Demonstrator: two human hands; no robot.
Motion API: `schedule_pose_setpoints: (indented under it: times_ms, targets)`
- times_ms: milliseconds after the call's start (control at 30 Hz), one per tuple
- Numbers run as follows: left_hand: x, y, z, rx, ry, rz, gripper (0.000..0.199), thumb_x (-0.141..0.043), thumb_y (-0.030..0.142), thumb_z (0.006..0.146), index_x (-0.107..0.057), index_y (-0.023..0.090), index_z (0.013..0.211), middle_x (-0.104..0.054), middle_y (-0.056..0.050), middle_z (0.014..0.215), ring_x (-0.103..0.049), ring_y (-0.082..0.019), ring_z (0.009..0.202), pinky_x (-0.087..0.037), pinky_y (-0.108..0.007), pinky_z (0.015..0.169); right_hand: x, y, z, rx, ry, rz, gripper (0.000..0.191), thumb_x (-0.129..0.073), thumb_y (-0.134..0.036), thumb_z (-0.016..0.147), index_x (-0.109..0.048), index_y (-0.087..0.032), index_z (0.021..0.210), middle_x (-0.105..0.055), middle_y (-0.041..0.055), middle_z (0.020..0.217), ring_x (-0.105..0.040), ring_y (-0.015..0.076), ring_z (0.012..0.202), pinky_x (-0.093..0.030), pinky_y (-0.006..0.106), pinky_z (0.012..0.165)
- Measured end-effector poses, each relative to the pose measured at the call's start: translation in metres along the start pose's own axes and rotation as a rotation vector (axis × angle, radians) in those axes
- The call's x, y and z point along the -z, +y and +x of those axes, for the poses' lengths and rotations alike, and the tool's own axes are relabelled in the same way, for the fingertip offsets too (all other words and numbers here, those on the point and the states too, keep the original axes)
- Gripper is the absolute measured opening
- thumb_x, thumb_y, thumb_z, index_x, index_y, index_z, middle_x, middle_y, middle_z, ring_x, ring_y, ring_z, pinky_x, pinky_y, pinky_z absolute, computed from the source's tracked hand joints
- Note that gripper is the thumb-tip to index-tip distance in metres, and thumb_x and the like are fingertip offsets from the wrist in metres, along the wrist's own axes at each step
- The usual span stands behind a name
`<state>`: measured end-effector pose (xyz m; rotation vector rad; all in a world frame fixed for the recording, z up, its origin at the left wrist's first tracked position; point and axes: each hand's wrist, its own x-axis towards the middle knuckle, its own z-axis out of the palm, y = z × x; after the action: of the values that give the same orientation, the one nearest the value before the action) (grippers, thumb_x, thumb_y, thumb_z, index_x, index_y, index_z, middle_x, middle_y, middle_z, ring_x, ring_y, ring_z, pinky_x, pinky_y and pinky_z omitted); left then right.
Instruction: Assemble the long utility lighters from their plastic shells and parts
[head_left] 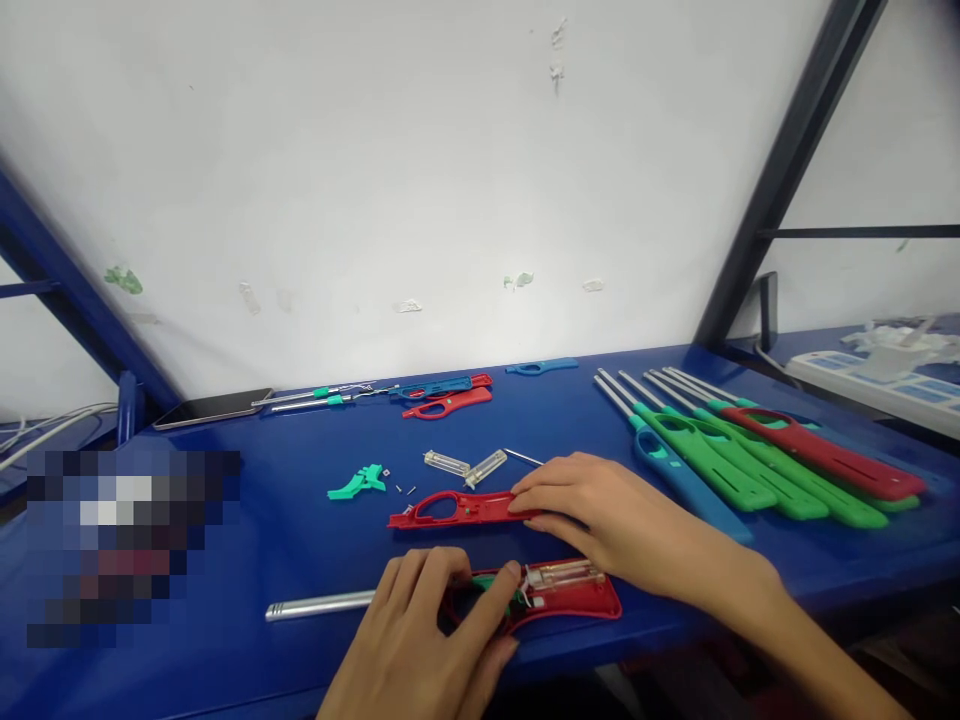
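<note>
My left hand (424,635) is closed over an opened red gas lighter (611,600), thumb pressing on its inner parts. A silver tube (322,604) sticks out to the left, and a clear fuel tank (570,574) sits in the right part of the casing. Just beyond, my right hand (600,500) has its fingers closed on the right end of an empty red casing half (484,507), which lies with its inner side up. Small green trigger parts (360,483), two clear tanks (448,463) and tiny screws (405,489) lie farther back.
Several assembled lighters (720,465) with green, red and blue handles lie at the right. Partly built lighters (442,388) and a blue casing half (541,367) are near the wall. A phone-like dark slab (214,407) lies back left; a power strip (885,385) is far right.
</note>
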<state>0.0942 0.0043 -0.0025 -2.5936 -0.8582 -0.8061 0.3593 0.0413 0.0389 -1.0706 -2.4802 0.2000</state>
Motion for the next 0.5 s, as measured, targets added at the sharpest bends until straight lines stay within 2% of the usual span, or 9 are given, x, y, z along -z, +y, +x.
schedule_pose_setpoints:
  times_ms: [133, 233, 333, 500]
  targets:
    - [0.001, 0.0, -0.003, 0.051, -0.013, -0.012, 0.034, -0.046, 0.035, 0.115, -0.063, 0.022, 0.141, -0.069, -0.009, 0.102, -0.071, -0.023, 0.084, -0.065, -0.034, 0.072, -0.001, -0.001, -0.005, -0.029, 0.052, 0.014, 0.026, -0.056, -0.027, 0.112, -0.078, -0.025, 0.125, -0.083, 0.0053, 0.118, -0.078, 0.0246, 0.105, -0.057, 0.038, 0.096]
    - [0.001, -0.001, -0.008, 0.091, -0.018, -0.045, 0.038, -0.046, 0.039, 0.115, -0.057, 0.023, 0.148, -0.071, -0.009, 0.108, -0.073, -0.022, 0.09, -0.066, -0.032, 0.079, 0.0, -0.002, -0.014, -0.108, 0.223, 0.084, 0.027, -0.053, -0.028, 0.113, -0.077, -0.024, 0.126, -0.083, 0.0055, 0.117, -0.078, 0.0232, 0.104, -0.059, 0.035, 0.095]
    - [0.0, -0.002, -0.011, 0.149, 0.008, -0.109, 0.039, -0.047, 0.036, 0.115, -0.054, 0.024, 0.152, -0.071, -0.009, 0.118, -0.075, -0.02, 0.102, -0.066, -0.027, 0.089, 0.003, -0.005, -0.027, -0.19, 0.395, 0.19, 0.025, -0.056, -0.03, 0.111, -0.08, -0.025, 0.114, -0.084, 0.0043, 0.111, -0.079, 0.0224, 0.1, -0.061, 0.031, 0.09]
    - [-0.001, 0.001, -0.014, 0.25, 0.183, -0.17, 0.037, -0.047, 0.028, 0.113, -0.058, 0.026, 0.149, -0.068, -0.01, 0.125, -0.076, -0.018, 0.105, -0.066, -0.024, 0.09, 0.004, -0.011, -0.043, -0.433, 0.587, 0.337, 0.025, -0.066, -0.045, 0.104, -0.086, -0.031, 0.101, -0.086, 0.0016, 0.104, -0.08, 0.0245, 0.096, -0.063, 0.028, 0.079]
